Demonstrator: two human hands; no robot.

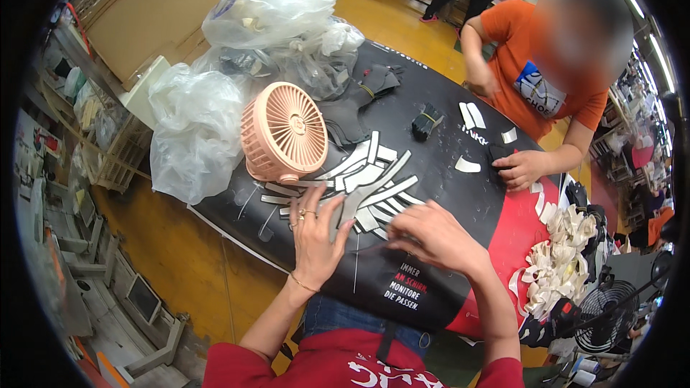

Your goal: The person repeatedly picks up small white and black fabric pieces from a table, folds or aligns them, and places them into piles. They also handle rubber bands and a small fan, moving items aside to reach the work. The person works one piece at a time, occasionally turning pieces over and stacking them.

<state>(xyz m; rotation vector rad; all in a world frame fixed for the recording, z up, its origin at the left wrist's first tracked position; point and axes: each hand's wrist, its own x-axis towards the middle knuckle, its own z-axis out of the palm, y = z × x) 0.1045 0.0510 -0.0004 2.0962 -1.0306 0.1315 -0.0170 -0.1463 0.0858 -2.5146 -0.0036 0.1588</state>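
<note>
Head cam: my L hand (315, 233) was spread at the strip pile (364, 177), nothing visibly gripped; R hand (434, 236) half-curled, couldn't tell if holding anything. Pile lay by the fan (284, 133), so a quick sweep prob. could've scattered strips or bumped it.

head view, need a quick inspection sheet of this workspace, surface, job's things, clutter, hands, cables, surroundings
surface: black tabletop with a red end and printed lettering
job's things: white and grey strips, loosely heaped, overlapping
clutter: pink fan, clear plastic bags, dark bundle, cream pile
left hand: fingers spread at the strips
right hand: beside them, fingers curled; hold unclear
cables: nothing seen clearly
surroundings: orange-shirted co-worker opposite, yellow floor, black fan lower right
</note>
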